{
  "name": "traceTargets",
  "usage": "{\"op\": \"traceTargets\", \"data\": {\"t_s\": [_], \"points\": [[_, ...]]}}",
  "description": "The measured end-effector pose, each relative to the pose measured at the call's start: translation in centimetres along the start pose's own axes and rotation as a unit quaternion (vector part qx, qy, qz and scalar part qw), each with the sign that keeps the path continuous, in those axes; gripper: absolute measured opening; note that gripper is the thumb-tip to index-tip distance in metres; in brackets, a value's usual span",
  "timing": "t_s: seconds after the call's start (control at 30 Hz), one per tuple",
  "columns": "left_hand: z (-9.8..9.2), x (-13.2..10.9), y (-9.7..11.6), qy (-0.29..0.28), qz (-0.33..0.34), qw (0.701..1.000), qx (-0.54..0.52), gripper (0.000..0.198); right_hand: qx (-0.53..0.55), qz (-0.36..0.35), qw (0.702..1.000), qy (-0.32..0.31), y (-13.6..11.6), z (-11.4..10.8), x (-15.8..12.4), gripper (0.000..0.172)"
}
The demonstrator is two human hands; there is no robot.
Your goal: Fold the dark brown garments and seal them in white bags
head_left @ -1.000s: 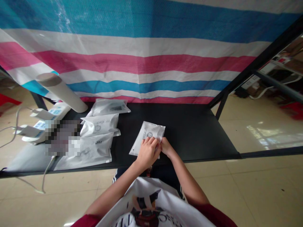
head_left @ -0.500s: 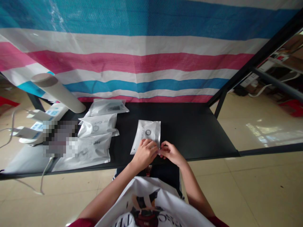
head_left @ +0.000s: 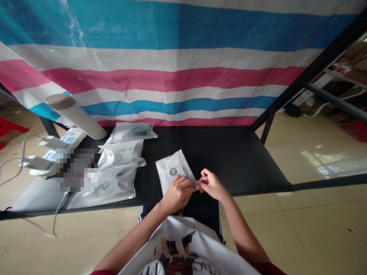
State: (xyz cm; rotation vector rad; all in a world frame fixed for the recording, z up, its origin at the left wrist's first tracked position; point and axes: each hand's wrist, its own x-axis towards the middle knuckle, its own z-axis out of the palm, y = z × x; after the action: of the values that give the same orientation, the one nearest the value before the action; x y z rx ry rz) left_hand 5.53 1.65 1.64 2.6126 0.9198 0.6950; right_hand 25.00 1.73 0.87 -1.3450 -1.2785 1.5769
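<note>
The left hand (head_left: 178, 194) clamps a white pouch (head_left: 171, 172) at its lower edge on the table's near side; the right hand (head_left: 210, 186) pinches its right corner. Three more pouches (head_left: 120, 153) lie left on the black table (head_left: 226, 160), beside a power strip (head_left: 70, 138) and a cardboard tube (head_left: 76, 116), before a striped tarp (head_left: 177, 80).

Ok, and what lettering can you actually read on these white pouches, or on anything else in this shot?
White foil pouch in the left hand and right hand: round grey logo, too small to read.
Middle white pouch: seems "RC", rest unclear.
Lower white pouch: seems "RC", rest unclear.
White printed T-shirt: large letters, cut off, unreadable.
</note>
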Motion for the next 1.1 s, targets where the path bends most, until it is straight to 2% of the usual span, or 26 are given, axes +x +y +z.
{"op": "traceTargets", "data": {"t_s": [0.17,0.3,0.4,0.57,0.67,0.73,0.8,0.87,1.0,1.1], "points": [[-0.1,0.0,-0.4,0.011,-0.013,1.0,-0.006,0.032,-0.016,0.022,0.997,-0.068,-0.3,-0.2,-0.3,0.036],[0.3,-0.1,-0.3,0.009,0.013,1.0,0.003,0.032,-0.021,-0.011,0.999,-0.04,0.6,0.1,0.1,0.033],[1.0,-0.4,1.0,0.001,0.06,0.998,-0.006,0.033,-0.103,-0.052,0.993,0.018,1.4,0.0,1.7,0.025],[2.3,-0.7,4.0,-0.023,0.1,0.994,-0.042,0.028,-0.203,-0.09,0.961,0.167,1.4,-1.8,6.4,0.02],[2.8,-0.2,4.7,-0.013,0.054,0.998,-0.04,0.02,-0.276,-0.098,0.926,0.238,0.1,-3.1,8.4,0.017],[2.6,0.2,4.4,0.013,0.009,0.999,-0.042,0.012,-0.361,-0.108,0.878,0.297,-1.3,-3.3,8.4,0.018],[1.7,0.3,3.8,0.047,-0.012,0.997,-0.061,0.01,-0.444,-0.115,0.815,0.353,-2.6,-2.6,7.2,0.024],[0.5,0.0,3.0,0.084,-0.026,0.993,-0.084,0.01,-0.504,-0.123,0.774,0.364,-3.3,-0.8,5.3,0.032],[-2.0,-1.0,1.0,0.125,-0.066,0.986,-0.088,0.011,-0.573,-0.165,0.762,0.252,-2.3,4.0,1.8,0.045],[-3.3,-1.4,-0.5,0.132,-0.094,0.984,-0.071,0.012,-0.583,-0.157,0.763,0.229,-0.3,5.6,0.7,0.051]]}}
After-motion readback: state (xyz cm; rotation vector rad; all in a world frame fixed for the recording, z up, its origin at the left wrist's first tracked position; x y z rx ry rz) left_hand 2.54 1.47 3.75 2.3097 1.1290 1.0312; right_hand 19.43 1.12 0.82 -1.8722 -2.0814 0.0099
